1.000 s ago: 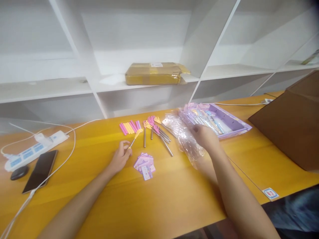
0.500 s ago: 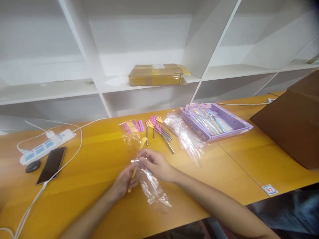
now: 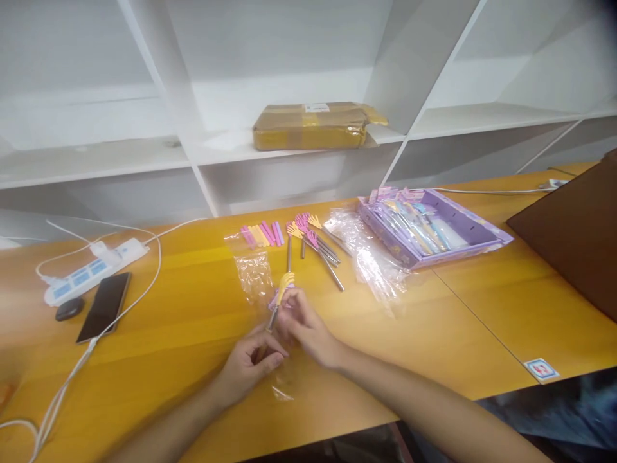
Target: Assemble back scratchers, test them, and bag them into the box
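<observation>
My left hand (image 3: 253,363) is closed round the lower part of a metal rod with a yellow hand-shaped head (image 3: 286,283). My right hand (image 3: 303,325) is closed beside the rod's upper part, at a small purple piece and clear plastic, partly hidden by the fingers. A clear bag (image 3: 255,273) lies just beyond and left of the hands. Pink, yellow and purple tubes (image 3: 263,234) lie behind it. Several metal rods (image 3: 328,257) with pink or yellow hand-shaped heads are piled beyond my right hand.
Clear plastic bags (image 3: 373,260) lie beside a purple box (image 3: 463,257) of wrapped items. A power strip (image 3: 96,270), a phone (image 3: 105,307) and cables are at left. A cardboard box (image 3: 573,225) stands at right; a taped parcel (image 3: 311,127) rests on the shelf.
The yellow-headed rod now stands out upright between my hands. The clear plastic below them shows less. My hands have turned and shifted slightly, and the view has moved a little.
</observation>
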A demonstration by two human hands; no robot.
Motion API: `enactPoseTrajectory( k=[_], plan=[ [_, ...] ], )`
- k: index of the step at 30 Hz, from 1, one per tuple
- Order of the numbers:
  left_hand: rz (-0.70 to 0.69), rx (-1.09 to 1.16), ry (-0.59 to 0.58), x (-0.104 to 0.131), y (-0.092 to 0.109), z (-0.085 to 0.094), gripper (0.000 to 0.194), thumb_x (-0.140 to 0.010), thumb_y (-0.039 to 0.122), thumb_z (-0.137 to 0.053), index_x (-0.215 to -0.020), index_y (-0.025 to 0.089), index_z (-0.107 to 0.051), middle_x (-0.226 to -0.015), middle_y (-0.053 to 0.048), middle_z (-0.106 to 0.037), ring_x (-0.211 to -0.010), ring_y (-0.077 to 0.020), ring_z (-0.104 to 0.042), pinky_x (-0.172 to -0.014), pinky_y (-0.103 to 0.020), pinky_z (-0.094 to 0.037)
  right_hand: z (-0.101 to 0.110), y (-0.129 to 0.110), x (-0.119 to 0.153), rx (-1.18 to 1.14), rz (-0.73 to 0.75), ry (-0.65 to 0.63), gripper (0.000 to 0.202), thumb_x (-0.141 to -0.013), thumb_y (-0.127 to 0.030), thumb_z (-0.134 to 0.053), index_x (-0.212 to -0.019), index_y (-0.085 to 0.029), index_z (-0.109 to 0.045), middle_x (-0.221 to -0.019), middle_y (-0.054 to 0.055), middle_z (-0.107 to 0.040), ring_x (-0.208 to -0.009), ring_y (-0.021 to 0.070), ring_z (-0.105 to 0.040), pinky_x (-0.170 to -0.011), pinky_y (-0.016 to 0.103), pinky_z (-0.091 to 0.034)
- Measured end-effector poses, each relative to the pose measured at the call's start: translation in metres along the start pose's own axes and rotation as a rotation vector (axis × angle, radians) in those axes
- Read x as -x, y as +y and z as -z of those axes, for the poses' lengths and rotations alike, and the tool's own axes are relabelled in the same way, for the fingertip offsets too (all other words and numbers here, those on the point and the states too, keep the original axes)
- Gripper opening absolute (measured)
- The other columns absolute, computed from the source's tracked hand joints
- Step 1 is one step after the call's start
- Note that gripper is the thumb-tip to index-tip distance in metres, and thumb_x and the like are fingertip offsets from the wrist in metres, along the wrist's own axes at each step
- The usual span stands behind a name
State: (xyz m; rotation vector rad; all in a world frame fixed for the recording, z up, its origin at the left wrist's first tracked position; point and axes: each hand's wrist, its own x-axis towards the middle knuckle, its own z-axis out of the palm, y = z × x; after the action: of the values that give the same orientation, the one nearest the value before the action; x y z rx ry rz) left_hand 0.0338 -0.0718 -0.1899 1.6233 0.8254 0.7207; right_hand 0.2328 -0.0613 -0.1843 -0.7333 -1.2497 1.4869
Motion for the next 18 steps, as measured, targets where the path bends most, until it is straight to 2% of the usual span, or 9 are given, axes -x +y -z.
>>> enactPoseTrajectory(
  k=[2, 5, 8, 11, 14, 16, 18],
  plan=[
    [-0.004, 0.004, -0.011, 0.002, 0.001, -0.001, 0.030, -0.095, 0.050, -0.071, -0.090, 0.021, -0.077, -0.099, -0.007, -0.069, -0.097, -0.0236, -0.061, -0.096, -0.036, -0.046, -0.003, 0.004, 0.001, 0.153, -0.015, -0.017, 0.034, -0.099, -0.055, -0.067, -0.109, -0.024, -0.056, -0.093, 0.000, -0.057, -0.081, 0.0148, -0.055, -0.074, 0.029, -0.048],
    [0.031, -0.016, -0.032, 0.003, 0.001, -0.003, 0.034, -0.094, 0.052, -0.072, -0.087, 0.019, -0.076, -0.098, -0.007, -0.068, -0.094, -0.0223, -0.061, -0.093, -0.035, -0.046, -0.004, 0.004, 0.000, 0.261, 0.000, -0.037, 0.039, -0.101, -0.057, -0.062, -0.090, -0.020, -0.064, -0.098, 0.004, -0.060, -0.096, 0.0184, -0.056, -0.089, 0.033, -0.048],
    [0.042, 0.001, -0.024, 0.000, 0.000, -0.001, 0.033, -0.094, 0.051, -0.072, -0.089, 0.019, -0.077, -0.097, -0.006, -0.066, -0.095, -0.0220, -0.061, -0.094, -0.035, -0.046, 0.003, -0.003, -0.005, 0.216, 0.004, 0.057, 0.045, -0.101, -0.063, -0.060, -0.088, -0.020, -0.064, -0.095, 0.004, -0.061, -0.091, 0.0185, -0.057, -0.086, 0.033, -0.050],
    [0.016, 0.070, 0.031, -0.007, 0.000, 0.008, 0.030, -0.093, 0.049, -0.074, -0.088, 0.020, -0.077, -0.102, -0.007, -0.066, -0.099, -0.0225, -0.061, -0.097, -0.036, -0.046, 0.018, -0.015, -0.012, 0.065, -0.017, 0.261, 0.045, -0.100, -0.065, -0.059, -0.092, -0.021, -0.061, -0.090, 0.003, -0.063, -0.080, 0.0165, -0.059, -0.075, 0.030, -0.052],
    [0.045, 0.224, 0.186, -0.015, -0.003, 0.019, 0.029, -0.087, 0.046, -0.082, -0.080, 0.018, -0.074, -0.095, -0.006, -0.068, -0.093, -0.0201, -0.062, -0.090, -0.032, -0.047, 0.030, -0.024, -0.016, -0.097, -0.014, 0.362, 0.042, -0.098, -0.065, -0.063, -0.098, -0.023, -0.059, -0.080, 0.000, -0.063, -0.071, 0.0159, -0.062, -0.064, 0.028, -0.052],
    [0.071, 0.339, 0.338, -0.019, -0.006, 0.026, 0.031, -0.083, 0.044, -0.086, -0.076, 0.018, -0.071, -0.086, -0.004, -0.067, -0.083, -0.0173, -0.060, -0.082, -0.029, -0.047, 0.032, -0.026, -0.015, -0.133, -0.027, 0.340, 0.041, -0.098, -0.065, -0.061, -0.102, -0.024, -0.059, -0.070, -0.004, -0.055, -0.058, 0.0140, -0.056, -0.056, 0.027, -0.050],
    [0.082, 0.413, 0.465, -0.021, -0.010, 0.032, 0.034, -0.081, 0.045, -0.089, -0.075, 0.018, -0.069, -0.077, -0.001, -0.065, -0.074, -0.0147, -0.058, -0.076, -0.027, -0.047, 0.029, -0.026, -0.011, -0.050, -0.064, 0.305, 0.041, -0.101, -0.064, -0.056, -0.106, -0.024, -0.061, -0.063, -0.007, -0.046, -0.048, 0.0117, -0.046, -0.050, 0.026, -0.044]
  ],
)
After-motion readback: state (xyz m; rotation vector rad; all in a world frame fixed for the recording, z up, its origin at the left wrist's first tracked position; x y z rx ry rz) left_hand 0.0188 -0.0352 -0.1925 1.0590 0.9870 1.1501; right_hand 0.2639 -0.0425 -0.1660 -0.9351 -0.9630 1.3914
